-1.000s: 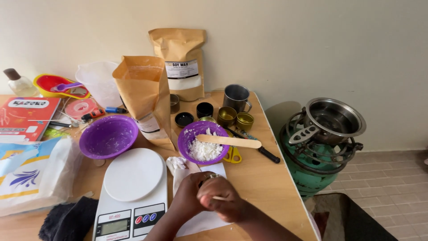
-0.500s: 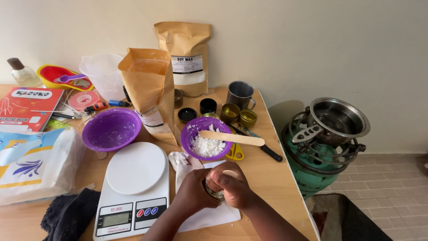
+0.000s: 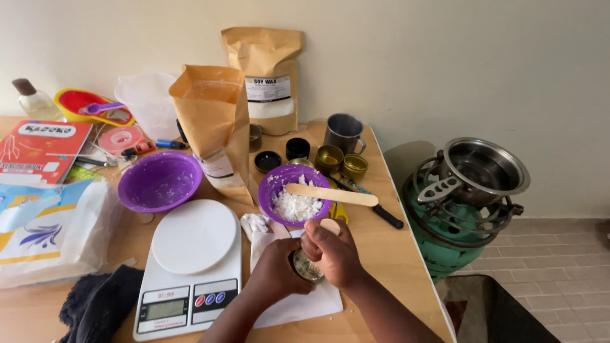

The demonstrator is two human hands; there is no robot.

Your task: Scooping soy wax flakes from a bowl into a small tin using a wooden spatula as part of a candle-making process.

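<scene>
My left hand (image 3: 274, 272) cups a small round gold tin (image 3: 307, 269) from below, above a white sheet of paper (image 3: 293, 305) at the table's front edge. My right hand (image 3: 332, 251) closes over the tin's top; what its fingers pinch is hidden. Just behind the hands stands a small purple bowl (image 3: 277, 188) with white wax flakes (image 3: 295, 206), and a flat wooden stick (image 3: 330, 195) lies across its rim. A crumpled white tissue (image 3: 255, 223) lies left of the hands.
A white kitchen scale (image 3: 189, 267), a larger purple bowl (image 3: 159, 182), two brown paper bags (image 3: 216, 127), a metal cup (image 3: 344, 133), several small tins (image 3: 330, 157) and a black-handled knife (image 3: 381, 215) crowd the table. A green gas burner with a steel pot (image 3: 473, 190) stands right.
My hands have lifted the tin off the paper and brought it slightly right, with my right hand now over its top. The camera has shifted a little.
</scene>
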